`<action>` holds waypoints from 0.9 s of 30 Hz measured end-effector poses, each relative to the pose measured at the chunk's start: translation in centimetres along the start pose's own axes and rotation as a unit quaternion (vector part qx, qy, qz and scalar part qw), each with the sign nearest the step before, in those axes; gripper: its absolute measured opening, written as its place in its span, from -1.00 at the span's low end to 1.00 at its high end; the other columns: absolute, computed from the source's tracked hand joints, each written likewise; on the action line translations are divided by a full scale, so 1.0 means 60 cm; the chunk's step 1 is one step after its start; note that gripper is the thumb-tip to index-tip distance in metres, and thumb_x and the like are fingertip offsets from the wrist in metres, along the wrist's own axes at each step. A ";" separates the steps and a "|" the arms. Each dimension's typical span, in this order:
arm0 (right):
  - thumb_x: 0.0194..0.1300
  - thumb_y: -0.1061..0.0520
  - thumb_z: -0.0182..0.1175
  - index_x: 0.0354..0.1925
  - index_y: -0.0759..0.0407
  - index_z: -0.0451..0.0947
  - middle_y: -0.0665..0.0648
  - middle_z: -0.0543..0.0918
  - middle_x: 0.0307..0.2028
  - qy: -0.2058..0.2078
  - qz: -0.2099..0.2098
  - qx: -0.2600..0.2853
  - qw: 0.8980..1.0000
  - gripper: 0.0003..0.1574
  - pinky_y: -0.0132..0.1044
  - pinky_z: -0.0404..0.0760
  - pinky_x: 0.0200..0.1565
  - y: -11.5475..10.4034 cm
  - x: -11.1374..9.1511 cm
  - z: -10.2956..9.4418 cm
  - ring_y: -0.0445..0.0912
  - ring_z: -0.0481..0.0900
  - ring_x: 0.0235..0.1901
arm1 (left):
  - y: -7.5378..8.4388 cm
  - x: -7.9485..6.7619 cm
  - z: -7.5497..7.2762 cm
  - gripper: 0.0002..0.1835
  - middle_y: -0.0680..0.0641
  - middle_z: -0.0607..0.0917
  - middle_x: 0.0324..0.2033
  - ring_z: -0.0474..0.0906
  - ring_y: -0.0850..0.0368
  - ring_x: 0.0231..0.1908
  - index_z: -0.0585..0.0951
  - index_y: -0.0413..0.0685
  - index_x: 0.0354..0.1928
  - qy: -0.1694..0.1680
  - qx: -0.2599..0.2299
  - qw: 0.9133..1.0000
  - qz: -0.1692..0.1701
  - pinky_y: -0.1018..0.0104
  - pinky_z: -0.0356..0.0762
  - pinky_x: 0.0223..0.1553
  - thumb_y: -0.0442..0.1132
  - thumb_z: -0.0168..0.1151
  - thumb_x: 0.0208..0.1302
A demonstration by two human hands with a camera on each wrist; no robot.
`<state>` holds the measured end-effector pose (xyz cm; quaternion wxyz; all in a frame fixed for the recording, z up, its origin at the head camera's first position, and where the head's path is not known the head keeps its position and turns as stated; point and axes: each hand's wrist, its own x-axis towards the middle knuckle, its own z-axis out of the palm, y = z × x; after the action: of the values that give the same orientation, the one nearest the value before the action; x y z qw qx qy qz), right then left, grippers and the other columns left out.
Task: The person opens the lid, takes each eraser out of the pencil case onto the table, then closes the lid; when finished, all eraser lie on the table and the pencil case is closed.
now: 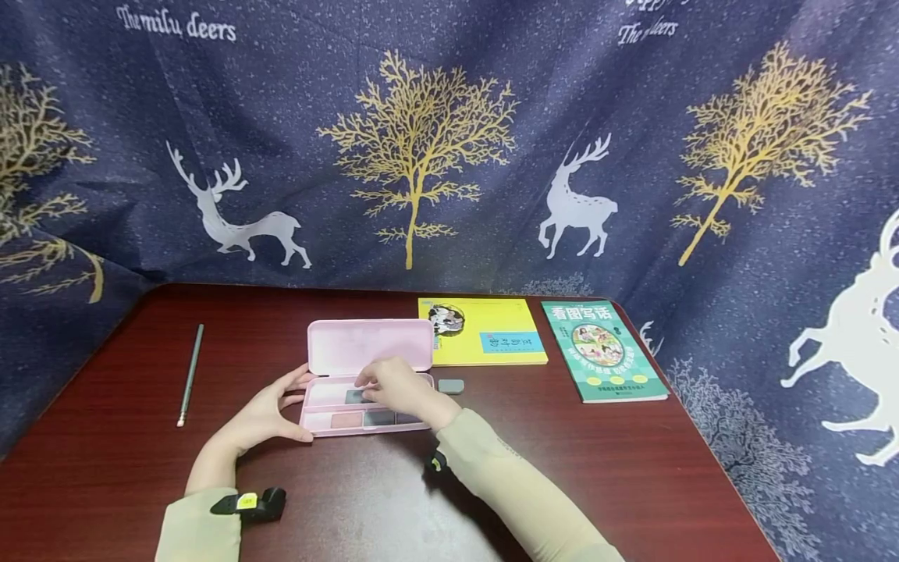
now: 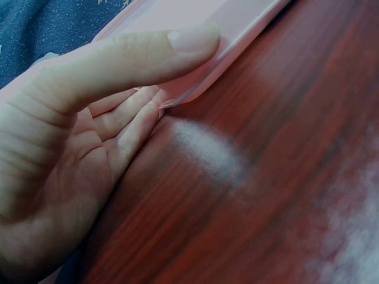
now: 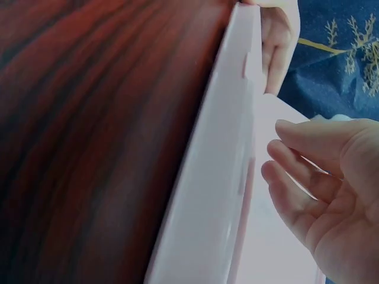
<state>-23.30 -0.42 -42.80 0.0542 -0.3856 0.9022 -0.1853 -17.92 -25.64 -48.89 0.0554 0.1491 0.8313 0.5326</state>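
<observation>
A pink pencil case [image 1: 371, 347] lies with its lid raised toward the back of the table. My left hand [image 1: 263, 417] holds its left end, the thumb at the front corner and the fingers around the side. The right hand [image 1: 396, 384] reaches over the case, fingers loosely bent above a grey eraser-like block [image 1: 354, 396] in the rear compartment. In the right wrist view no object shows between those fingers [image 3: 290, 189]. Along the front compartment lie a pinkish block [image 1: 346, 420] and a grey block [image 1: 379, 418], with a darker one partly under the right wrist.
A grey eraser [image 1: 450, 386] rests just right of the case. Behind it lies a yellow book [image 1: 492, 332], and a green book [image 1: 605, 351] is farther right. A pencil [image 1: 190, 375] lies on the left of the dark red table [image 1: 337, 499]. A patterned cloth [image 1: 449, 156] hangs behind.
</observation>
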 end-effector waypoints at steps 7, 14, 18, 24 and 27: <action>0.33 0.22 0.21 0.03 0.15 0.67 0.03 0.75 -0.06 -0.028 0.005 -0.012 1.000 -0.69 -0.43 0.53 0.12 -0.010 0.004 0.009 -0.17 0.64 0.00 | 0.000 0.001 0.000 0.25 -0.43 0.35 0.28 0.40 -0.37 0.18 0.01 -0.37 0.48 -0.002 -0.002 1.000 0.002 0.57 0.49 0.03 -0.31 0.62 -0.23; 0.34 0.26 0.15 0.14 0.12 0.61 0.01 0.72 0.00 -0.053 -0.008 -0.035 0.998 -0.59 -0.48 0.54 0.04 -0.010 0.007 0.023 -0.26 0.60 -0.14 | -0.001 0.000 0.001 0.24 -0.43 0.36 0.28 0.40 -0.37 0.18 0.02 -0.37 0.48 0.000 0.002 1.000 0.003 0.56 0.50 0.04 -0.30 0.62 -0.22; 0.35 0.26 0.13 0.20 0.12 0.57 0.03 0.70 0.04 -0.061 -0.006 -0.044 0.997 -0.55 -0.50 0.53 -0.03 -0.010 0.007 0.024 -0.27 0.49 -0.26 | -0.001 0.000 0.000 0.24 -0.44 0.35 0.28 0.40 -0.39 0.18 0.02 -0.37 0.48 0.001 0.007 1.000 0.001 0.53 0.51 0.03 -0.29 0.62 -0.22; 0.35 0.27 0.13 0.20 0.13 0.56 0.03 0.69 0.06 -0.062 -0.003 -0.035 0.997 -0.54 -0.53 0.49 -0.09 -0.012 0.005 0.023 -0.26 0.50 -0.26 | -0.003 0.000 0.001 0.25 -0.42 0.35 0.29 0.40 -0.35 0.18 0.02 -0.36 0.48 0.002 0.009 1.000 -0.004 0.55 0.50 0.04 -0.28 0.63 -0.23; 0.34 0.28 0.13 0.19 0.13 0.56 0.04 0.70 0.06 -0.057 -0.004 -0.039 0.998 -0.54 -0.50 0.53 0.02 -0.013 0.004 0.022 -0.25 0.60 -0.12 | -0.002 0.000 0.001 0.25 -0.42 0.35 0.28 0.39 -0.37 0.19 0.01 -0.37 0.48 0.001 0.004 1.000 -0.001 0.55 0.50 0.04 -0.30 0.63 -0.23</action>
<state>-22.64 -1.47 -43.75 0.0900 -0.4013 0.9025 -0.1281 -17.93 -25.62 -49.03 0.0548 0.1480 0.8339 0.5288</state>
